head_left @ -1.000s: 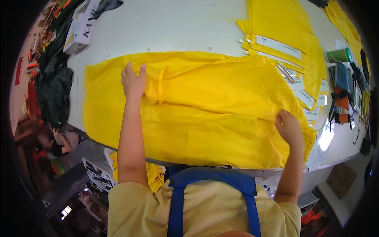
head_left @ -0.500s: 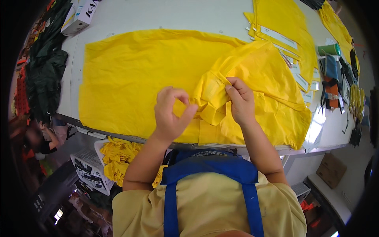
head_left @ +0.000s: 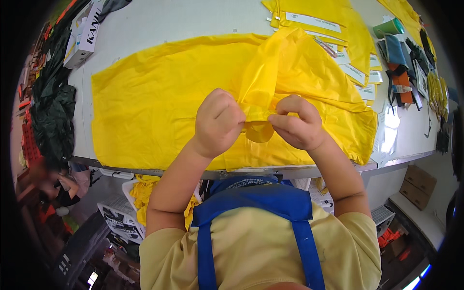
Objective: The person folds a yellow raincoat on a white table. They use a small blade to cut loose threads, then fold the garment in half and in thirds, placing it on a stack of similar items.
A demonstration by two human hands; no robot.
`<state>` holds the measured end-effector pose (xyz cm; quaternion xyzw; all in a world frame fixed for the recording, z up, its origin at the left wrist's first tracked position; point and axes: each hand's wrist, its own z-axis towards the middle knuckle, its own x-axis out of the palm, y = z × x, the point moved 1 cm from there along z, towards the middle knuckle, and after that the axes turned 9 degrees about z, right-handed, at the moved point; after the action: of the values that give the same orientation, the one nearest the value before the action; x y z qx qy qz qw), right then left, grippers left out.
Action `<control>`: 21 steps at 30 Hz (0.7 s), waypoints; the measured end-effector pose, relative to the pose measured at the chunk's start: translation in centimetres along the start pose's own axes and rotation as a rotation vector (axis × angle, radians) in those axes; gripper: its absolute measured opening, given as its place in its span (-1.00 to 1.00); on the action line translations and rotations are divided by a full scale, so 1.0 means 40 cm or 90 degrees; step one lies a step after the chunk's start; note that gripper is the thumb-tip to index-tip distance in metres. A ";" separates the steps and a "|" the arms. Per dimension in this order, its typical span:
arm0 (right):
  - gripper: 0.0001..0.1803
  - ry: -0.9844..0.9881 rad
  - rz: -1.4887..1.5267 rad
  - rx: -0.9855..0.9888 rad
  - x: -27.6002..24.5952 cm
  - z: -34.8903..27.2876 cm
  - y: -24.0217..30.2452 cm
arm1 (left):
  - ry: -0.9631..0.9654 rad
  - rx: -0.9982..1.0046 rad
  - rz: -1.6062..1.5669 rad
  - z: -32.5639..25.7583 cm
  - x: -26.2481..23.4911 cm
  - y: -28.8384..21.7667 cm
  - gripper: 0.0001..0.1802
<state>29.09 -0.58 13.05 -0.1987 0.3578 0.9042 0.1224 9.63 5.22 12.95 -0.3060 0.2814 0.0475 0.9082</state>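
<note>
In the head view, a large yellow garment-like piece of thin, smooth, slightly shiny fabric (head_left: 150, 101) was spread over the near part of a white, flat-topped table (head_left: 193, 24). At its middle, a narrow yellow band of folded fabric (head_left: 257, 117) was stretched between the two hands, close to the near table edge. By the left hand (head_left: 218, 123), the band's left end was gripped with the fingers curled into a loose fist; its fingertips were mostly hidden, so their exact placing could not be told. By the right hand (head_left: 296, 123), the other end was pinched between thumb and forefinger, with the remaining fingers bent.

For the band to be held well, even tension would seem to be called for, with both pinches kept level and close to the edge so that no twist is let in. The thin material would probably be creased or slipped if it were pulled harder from one side.

The left part of the fabric was laid fairly flat, with faint wrinkles; the right part was bunched into soft folds, and below the band a small rounded flap (head_left: 259, 133) was left hanging.
</note>
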 end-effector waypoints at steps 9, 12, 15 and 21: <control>-0.73 -0.091 0.102 0.023 -0.017 -0.010 -0.051 | 0.021 -0.301 -0.091 0.017 0.050 -0.060 -0.71; -0.73 -0.118 0.113 0.035 -0.021 0.002 -0.054 | 0.027 -0.414 -0.193 0.014 0.059 -0.061 -0.71; -0.76 -0.086 0.152 0.064 -0.029 0.019 -0.059 | -0.007 -0.449 -0.221 0.018 0.066 -0.052 -0.74; -0.71 -0.197 0.024 0.369 -0.140 0.016 -0.302 | 0.016 -0.373 -0.094 0.011 0.056 -0.035 -0.68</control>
<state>38.31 8.07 8.76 -0.0089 0.5813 0.7862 0.2097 12.07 4.16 12.78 -0.5750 0.2437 0.0564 0.7790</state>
